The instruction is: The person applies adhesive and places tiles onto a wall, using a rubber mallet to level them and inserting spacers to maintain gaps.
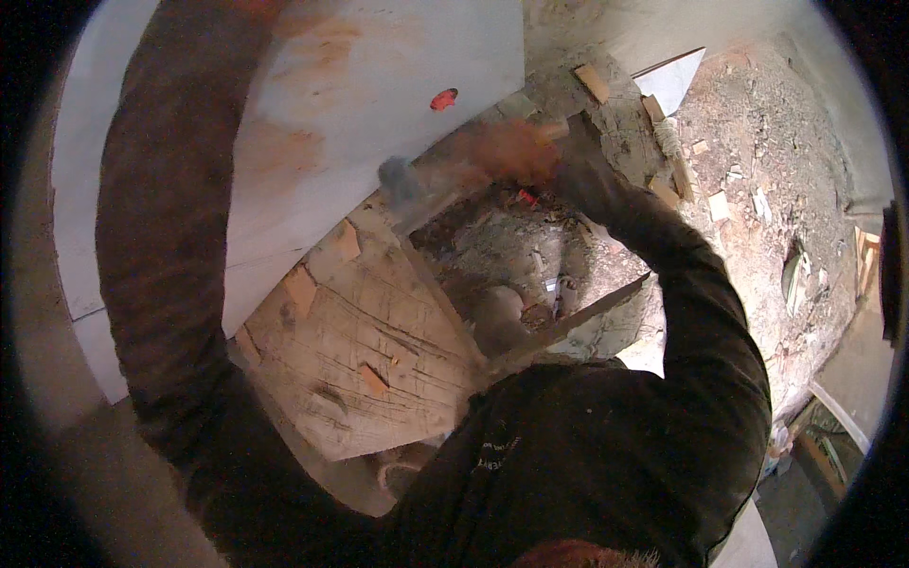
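Observation:
My right hand [511,153], smeared by motion, is closed round a hammer-like tool with a blurred blue-grey head [402,180]. The head is at the lower edge of a large white panel [379,123], and I cannot tell whether it touches. Orange-brown smudges and a small red spot [443,98] mark the panel. My left arm reaches up across the panel's left part. Only a sliver of my left hand [254,5] shows at the top edge, with its fingers out of view. Below the panel lies a worn, scored wooden board [369,350] with small wooden pieces [375,378] on it.
A gap beside the scored board shows rubble-strewn ground [540,251] with a small red thing [527,197] in it. More debris-covered ground [757,218] stretches to the right. A white triangular offcut [672,80] and a wood scrap [593,83] lie at the far right.

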Action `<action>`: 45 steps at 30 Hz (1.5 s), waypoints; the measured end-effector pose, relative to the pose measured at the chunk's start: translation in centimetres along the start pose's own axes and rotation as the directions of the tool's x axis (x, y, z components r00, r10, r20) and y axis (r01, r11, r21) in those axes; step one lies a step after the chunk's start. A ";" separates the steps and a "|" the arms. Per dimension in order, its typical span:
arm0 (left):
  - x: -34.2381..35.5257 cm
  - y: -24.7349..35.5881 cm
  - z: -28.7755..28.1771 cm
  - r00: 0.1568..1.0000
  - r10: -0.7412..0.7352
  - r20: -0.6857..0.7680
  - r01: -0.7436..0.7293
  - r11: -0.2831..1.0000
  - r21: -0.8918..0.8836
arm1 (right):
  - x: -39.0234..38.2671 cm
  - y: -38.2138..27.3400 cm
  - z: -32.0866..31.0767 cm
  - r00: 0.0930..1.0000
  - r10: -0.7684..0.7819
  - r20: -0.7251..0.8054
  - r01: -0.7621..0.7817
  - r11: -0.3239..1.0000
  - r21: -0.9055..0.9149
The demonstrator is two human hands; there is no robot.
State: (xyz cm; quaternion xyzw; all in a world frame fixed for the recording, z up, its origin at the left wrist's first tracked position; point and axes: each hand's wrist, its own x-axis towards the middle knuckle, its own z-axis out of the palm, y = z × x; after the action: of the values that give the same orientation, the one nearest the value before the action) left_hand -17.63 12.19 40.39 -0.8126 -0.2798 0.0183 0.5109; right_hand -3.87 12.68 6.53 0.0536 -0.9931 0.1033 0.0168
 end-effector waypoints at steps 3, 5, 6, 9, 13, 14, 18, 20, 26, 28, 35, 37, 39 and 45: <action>-0.3 0.1 -1.6 0.888 -0.270 0.371 0.311 0.949 -0.056 | 1.8 -1.4 1.7 0.971 0.063 -0.233 -0.063 0.998 0.008; 1.5 1.0 -1.6 0.732 -0.454 0.507 0.625 0.744 -0.237 | -0.5 -2.1 0.7 0.942 0.170 -0.291 -0.139 0.983 0.123; 1.0 0.7 -1.9 0.753 -0.480 0.451 0.633 0.716 -0.294 | -0.5 -3.5 -0.7 0.960 0.183 -0.211 -0.122 0.954 0.275; -2.2 1.0 -0.5 0.984 -0.174 0.029 0.174 0.985 -0.011 | -2.9 -6.1 -5.3 0.959 0.284 -0.025 -0.212 0.769 0.603; -5.6 4.7 -3.3 0.866 -0.490 0.105 0.474 0.869 0.140 | -8.6 -6.6 -6.9 0.909 0.415 0.022 -0.278 0.567 0.776; -6.9 6.3 -3.7 0.811 -0.578 0.092 0.558 0.811 0.176 | -9.9 -6.5 -6.2 0.892 0.448 -0.066 -0.230 0.574 0.786; -15.7 13.4 -4.9 0.498 -0.862 0.096 0.803 0.500 0.323 | -11.8 -6.5 -4.6 0.779 0.587 -0.222 -0.137 0.505 0.852; -17.2 14.5 -3.9 0.470 -0.881 0.058 0.812 0.458 0.363 | -11.9 -6.5 -6.7 0.727 0.675 -0.124 -0.074 0.256 0.964; -17.3 14.0 -2.6 0.533 -0.845 -0.034 0.775 0.472 0.421 | -8.9 -5.9 -7.1 0.512 0.830 -0.224 0.175 0.155 0.972; -17.9 13.9 -2.5 0.558 -0.827 -0.068 0.759 0.476 0.444 | -8.7 -5.5 -5.9 0.531 0.818 -0.221 0.182 0.145 0.973; -17.9 14.4 -2.5 0.479 -0.877 -0.044 0.809 0.422 0.409 | -10.0 -7.3 -6.9 0.546 0.821 -0.170 -0.021 0.216 0.976; -17.5 14.0 -2.9 0.466 -0.882 -0.075 0.829 0.406 0.384 | -10.2 -7.9 -7.5 0.560 0.807 -0.187 -0.063 0.266 0.962; -17.6 14.3 -3.5 0.439 -0.890 -0.126 0.851 0.367 0.375 | -9.3 -9.4 -8.1 0.527 0.838 -0.143 -0.123 0.242 0.963; -18.7 14.8 -5.3 0.355 -0.924 -0.139 0.902 0.300 0.311 | -8.5 -10.3 -7.0 0.608 0.789 -0.089 -0.251 0.298 0.921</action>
State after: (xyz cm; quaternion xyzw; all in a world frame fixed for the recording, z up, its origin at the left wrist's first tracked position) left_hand -25.27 -5.70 25.69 -0.4088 -0.6997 -0.2005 0.5505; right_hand 5.91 4.99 15.12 -0.3217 -0.7146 0.5778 0.2278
